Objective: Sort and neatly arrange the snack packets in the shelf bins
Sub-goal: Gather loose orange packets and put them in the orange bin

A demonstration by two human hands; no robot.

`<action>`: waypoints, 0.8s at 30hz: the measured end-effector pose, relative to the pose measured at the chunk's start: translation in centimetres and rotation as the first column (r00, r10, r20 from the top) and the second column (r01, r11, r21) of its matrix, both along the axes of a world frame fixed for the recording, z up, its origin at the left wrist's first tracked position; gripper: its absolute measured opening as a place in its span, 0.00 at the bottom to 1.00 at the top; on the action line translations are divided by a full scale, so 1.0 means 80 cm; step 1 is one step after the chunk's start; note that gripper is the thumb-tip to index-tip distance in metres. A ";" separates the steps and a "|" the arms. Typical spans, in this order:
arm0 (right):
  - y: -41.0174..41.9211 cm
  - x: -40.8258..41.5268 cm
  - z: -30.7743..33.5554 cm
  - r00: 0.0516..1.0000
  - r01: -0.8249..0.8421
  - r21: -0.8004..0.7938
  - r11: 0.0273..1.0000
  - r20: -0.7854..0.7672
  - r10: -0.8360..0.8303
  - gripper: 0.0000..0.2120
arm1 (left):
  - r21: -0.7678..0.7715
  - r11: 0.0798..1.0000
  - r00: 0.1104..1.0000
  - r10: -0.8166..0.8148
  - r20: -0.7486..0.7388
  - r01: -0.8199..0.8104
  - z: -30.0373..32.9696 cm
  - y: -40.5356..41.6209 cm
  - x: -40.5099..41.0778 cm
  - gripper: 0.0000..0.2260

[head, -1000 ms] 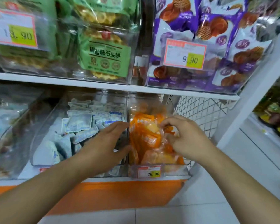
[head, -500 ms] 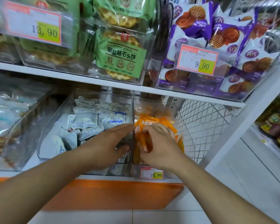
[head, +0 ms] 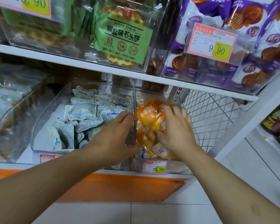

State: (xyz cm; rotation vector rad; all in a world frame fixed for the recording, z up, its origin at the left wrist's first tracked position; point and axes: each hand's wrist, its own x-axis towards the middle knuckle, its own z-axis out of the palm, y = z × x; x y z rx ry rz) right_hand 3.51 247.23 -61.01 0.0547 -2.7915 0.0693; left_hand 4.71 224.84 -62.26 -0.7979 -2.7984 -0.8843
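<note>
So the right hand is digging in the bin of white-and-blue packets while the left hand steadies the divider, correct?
Not quite. The head view shows the right hand in the bin of orange packets; the white-and-blue packets lie in the neighbouring bin. The left hand does steady the divider.

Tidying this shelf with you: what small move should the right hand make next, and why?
Probably press the orange packets down flat. The right hand already lies on them in their clear bin, they sit jumbled, and the left hand grips the bin's wall.

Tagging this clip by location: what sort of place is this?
Most likely a shop's snack aisle: printed price tags on clear plastic bins, stocked white shelves, packaged snacks such as small orange packets.
</note>
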 end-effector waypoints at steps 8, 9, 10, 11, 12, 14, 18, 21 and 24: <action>-0.012 -0.003 -0.017 0.867 -0.444 0.139 0.885 0.317 0.385 0.16 | 0.049 0.997 0.998 -0.063 0.015 0.062 -0.003 -0.011 -0.006 0.31; -0.012 -0.003 -0.022 0.855 -0.437 0.100 0.894 0.356 0.378 0.17 | 0.052 0.996 0.998 -0.066 0.013 0.066 -0.003 -0.011 -0.007 0.31; -0.012 -0.004 -0.025 0.844 -0.446 0.072 0.892 0.367 0.392 0.17 | 0.055 0.996 0.998 -0.068 0.012 0.067 -0.003 -0.012 -0.008 0.31; -0.012 -0.005 -0.026 0.835 -0.462 0.062 0.885 0.366 0.410 0.16 | 0.058 0.996 0.997 -0.070 0.012 0.069 -0.004 -0.012 -0.008 0.31; -0.013 -0.006 -0.025 0.834 -0.474 0.075 0.878 0.357 0.420 0.14 | 0.061 0.996 0.997 -0.073 0.011 0.072 -0.004 -0.013 -0.009 0.31; -0.012 -0.011 -0.024 0.859 -0.458 0.156 0.875 0.330 0.391 0.13 | 0.068 0.995 0.997 -0.074 0.007 0.074 -0.004 -0.014 -0.009 0.31; -0.005 -0.019 -0.024 0.887 -0.406 0.215 0.888 0.326 0.327 0.20 | 0.078 0.995 0.998 -0.064 0.017 0.063 -0.004 -0.013 -0.008 0.29; -0.013 -0.017 -0.024 0.838 -0.449 0.137 0.883 0.407 0.363 0.21 | 0.113 0.991 0.997 -0.076 0.031 0.072 -0.005 -0.013 -0.009 0.29; -0.020 -0.015 -0.027 0.819 -0.453 0.146 0.879 0.458 0.346 0.17 | 0.119 0.990 0.995 -0.086 0.047 0.080 -0.003 -0.014 -0.010 0.29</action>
